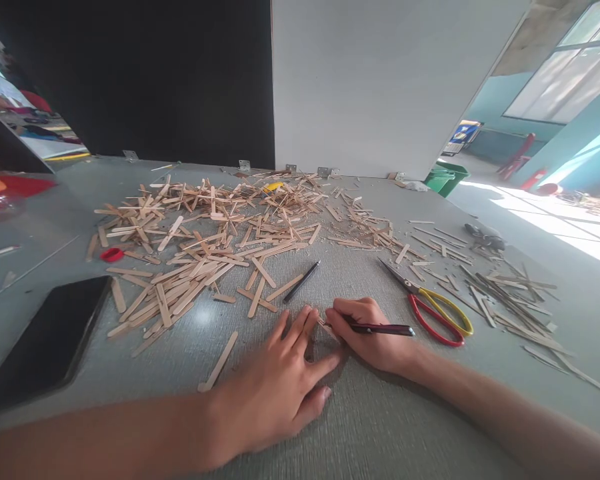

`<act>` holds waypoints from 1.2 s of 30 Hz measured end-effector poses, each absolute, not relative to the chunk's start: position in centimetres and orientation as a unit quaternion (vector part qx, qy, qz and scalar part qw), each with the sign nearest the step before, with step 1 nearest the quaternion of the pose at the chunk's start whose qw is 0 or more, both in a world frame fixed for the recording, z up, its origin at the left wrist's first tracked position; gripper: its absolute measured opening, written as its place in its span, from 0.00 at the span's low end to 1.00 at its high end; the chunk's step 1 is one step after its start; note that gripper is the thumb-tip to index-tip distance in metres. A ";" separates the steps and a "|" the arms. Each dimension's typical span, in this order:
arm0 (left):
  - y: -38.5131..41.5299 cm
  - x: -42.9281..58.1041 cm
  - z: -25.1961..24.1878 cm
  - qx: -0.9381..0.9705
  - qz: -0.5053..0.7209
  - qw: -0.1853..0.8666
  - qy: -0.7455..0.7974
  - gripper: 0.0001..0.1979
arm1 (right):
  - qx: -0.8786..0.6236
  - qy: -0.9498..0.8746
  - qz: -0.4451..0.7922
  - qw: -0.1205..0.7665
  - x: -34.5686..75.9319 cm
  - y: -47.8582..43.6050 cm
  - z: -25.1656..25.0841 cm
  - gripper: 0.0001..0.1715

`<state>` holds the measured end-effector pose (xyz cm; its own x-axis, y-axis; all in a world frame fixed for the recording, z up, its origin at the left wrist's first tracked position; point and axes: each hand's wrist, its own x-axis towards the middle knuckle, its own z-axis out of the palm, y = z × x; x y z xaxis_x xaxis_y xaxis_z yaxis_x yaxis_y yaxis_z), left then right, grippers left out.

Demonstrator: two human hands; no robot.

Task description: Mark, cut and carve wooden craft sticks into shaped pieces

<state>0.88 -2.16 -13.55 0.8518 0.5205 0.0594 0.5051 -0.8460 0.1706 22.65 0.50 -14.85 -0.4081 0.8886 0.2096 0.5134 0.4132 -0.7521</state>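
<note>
My right hand [365, 333] is closed around a dark pen [385, 329], its tip end low at the table near the left fingertips. Palm down, my left hand [285, 380] lies with its fingers spread, the forefinger and thumb pointing towards the right hand. A small pale sliver of wood [323, 323] shows between the two hands, mostly covered by fingers. Just beyond them lies a second dark pen-like tool [303, 281]. Scissors [435, 307] with one red and one yellow handle rest to the right of my right hand, blades slightly apart. One craft stick [219, 361] lies beside my left wrist.
A wide heap of craft sticks [195, 280] covers the table's middle and back. Thin cut strips [520, 307] lie at the right. A black phone [50, 340] and a red ring [112, 255] are on the left. An upright black-and-white panel [340, 87] closes off the back.
</note>
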 end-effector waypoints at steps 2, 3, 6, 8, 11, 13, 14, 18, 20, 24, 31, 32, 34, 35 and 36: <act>-2.2 0.9 -13.7 0.961 0.051 0.068 0.265 0.29 | -0.455 -0.776 0.307 0.311 22.6 0.5 -15.0 0.25; -2.2 0.9 -13.7 0.962 0.046 0.061 0.263 0.29 | -0.459 -0.771 0.311 0.313 22.6 0.4 -15.1 0.25; -2.2 0.9 -13.7 0.965 0.035 0.040 0.256 0.30 | -0.470 -0.757 0.324 0.318 22.5 0.4 -15.2 0.24; -2.3 0.9 -13.7 0.966 0.034 0.035 0.255 0.30 | -0.475 -0.753 0.329 0.316 22.5 0.4 -15.2 0.23; -2.4 0.8 -13.8 0.965 0.042 0.040 0.257 0.30 | -0.478 -0.751 0.329 0.316 22.4 0.5 -15.1 0.22; -2.4 0.7 -14.0 0.963 0.058 0.048 0.259 0.30 | -0.479 -0.747 0.331 0.320 22.3 0.5 -15.1 0.22; -2.3 0.7 -14.1 0.962 0.066 0.053 0.261 0.30 | -0.479 -0.745 0.334 0.323 22.3 0.5 -15.1 0.22; -2.2 0.8 -14.0 0.961 0.062 0.061 0.263 0.30 | -0.479 -0.740 0.343 0.325 22.2 0.6 -15.0 0.21; -2.1 1.0 -13.8 0.963 0.044 0.054 0.261 0.30 | -0.480 -0.740 0.342 0.325 22.2 0.6 -15.0 0.21; -2.2 1.2 -13.3 0.966 0.014 0.036 0.255 0.29 | -0.477 -0.741 0.339 0.329 22.2 0.7 -15.2 0.21; -2.2 1.2 -13.4 0.966 0.005 0.037 0.255 0.30 | -0.471 -0.752 0.330 0.323 22.2 0.7 -15.1 0.23; -2.2 1.2 -13.5 0.966 0.009 0.039 0.256 0.30 | -0.471 -0.754 0.325 0.324 22.2 0.8 -15.0 0.24; -2.2 1.1 -13.6 0.964 0.017 0.043 0.260 0.30 | -0.467 -0.758 0.318 0.326 22.2 0.9 -15.0 0.24; -2.2 1.1 -13.6 0.964 0.019 0.045 0.262 0.30 | -0.464 -0.761 0.315 0.327 22.2 0.9 -15.0 0.25; -2.2 1.0 -13.7 0.964 0.020 0.046 0.262 0.30 | -0.460 -0.763 0.313 0.329 22.2 0.9 -15.1 0.25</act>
<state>1.02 -2.22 -13.66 0.8621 0.5065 0.0145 0.5028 -0.8586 0.1001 22.23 0.91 -15.05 -0.3601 0.9083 0.2130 0.4968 0.3800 -0.7803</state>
